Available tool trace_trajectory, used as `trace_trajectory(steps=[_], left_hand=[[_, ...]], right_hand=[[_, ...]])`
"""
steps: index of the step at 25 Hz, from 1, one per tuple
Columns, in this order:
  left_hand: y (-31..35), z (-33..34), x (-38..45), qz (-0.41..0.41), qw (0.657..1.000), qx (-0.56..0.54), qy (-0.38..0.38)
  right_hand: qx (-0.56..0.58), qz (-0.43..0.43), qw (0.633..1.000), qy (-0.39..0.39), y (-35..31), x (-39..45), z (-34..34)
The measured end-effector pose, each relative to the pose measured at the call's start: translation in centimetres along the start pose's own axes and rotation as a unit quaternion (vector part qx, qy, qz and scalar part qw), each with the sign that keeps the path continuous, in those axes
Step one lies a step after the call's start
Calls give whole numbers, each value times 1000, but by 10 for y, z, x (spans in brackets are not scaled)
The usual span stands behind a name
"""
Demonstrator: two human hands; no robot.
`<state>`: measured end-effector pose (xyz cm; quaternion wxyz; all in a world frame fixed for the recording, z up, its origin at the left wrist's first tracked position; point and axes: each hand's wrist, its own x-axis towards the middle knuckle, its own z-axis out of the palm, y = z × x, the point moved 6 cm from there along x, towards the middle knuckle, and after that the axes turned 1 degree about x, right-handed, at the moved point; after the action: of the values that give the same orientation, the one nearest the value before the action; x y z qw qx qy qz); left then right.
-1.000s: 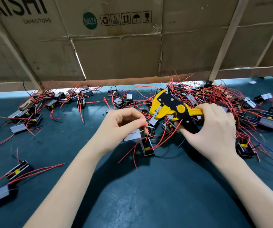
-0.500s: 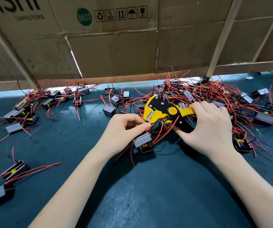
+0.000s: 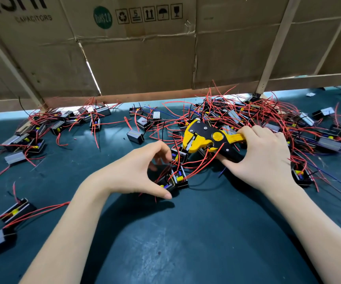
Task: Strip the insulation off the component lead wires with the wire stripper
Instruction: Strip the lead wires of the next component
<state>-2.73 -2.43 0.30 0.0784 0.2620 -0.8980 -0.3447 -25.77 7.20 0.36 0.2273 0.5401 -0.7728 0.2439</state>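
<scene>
Left hand: the left hand (image 3: 138, 173) rests low over the dark green worktop (image 3: 196, 242), its fingers curved in a wide arch around two small black component modules (image 3: 175, 178). The thumb tip touches the worktop in front of them. Whether the fingers actually pinch a module cannot be told.

Right hand: the right hand (image 3: 261, 158) is wrapped around the handles of a yellow and black wire stripper (image 3: 208, 138), which it holds just above the modules with the head pointing toward the left hand.

Stripper mouth: a narrow gap shows at the head; a module sits just under it. Whether a wire is caught in it cannot be told.

Lead wires: thin red lead wires (image 3: 202, 165) run from the two modules up and across, between both hands, passing under the stripper.

Beyond the right hand: a dense tangled heap of red-wired modules (image 3: 268, 117) lies behind and beside it, pressed against the stripper and crowding that hand.

Beyond the left hand: a looser cluster of modules (image 3: 48, 130) lies well apart on the far side.

Near the left forearm: two more modules (image 3: 7, 222) with long red wires lie on the outer side.

Backdrop: a cardboard wall (image 3: 145, 58) stands along the far edge of the worktop.
</scene>
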Motion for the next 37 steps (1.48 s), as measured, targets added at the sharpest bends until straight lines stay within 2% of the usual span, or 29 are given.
trace_trajectory(steps=[2, 5, 10, 15, 25, 37], left_hand=[[-2, -4, -1, -12, 999, 43, -8], [3, -2, 1, -13, 999, -46, -5], [11, -9, 11, 10, 974, -188, 125], [17, -10, 10, 50, 957, -189, 213], [20, -10, 7, 64, 971, -48, 224], [14, -8, 9, 56, 980, -84, 174]], right_hand=[[3, 5, 1000, -1, 2, 0, 1], [9, 12, 1000, -5, 2, 1, 0], [21, 20, 1000, -3, 1, 0, -2], [20, 31, 999, 7, 2, 0, -3], [25, 33, 999, 12, 1, 0, -3], [30, 32, 999, 26, 2, -1, -5]])
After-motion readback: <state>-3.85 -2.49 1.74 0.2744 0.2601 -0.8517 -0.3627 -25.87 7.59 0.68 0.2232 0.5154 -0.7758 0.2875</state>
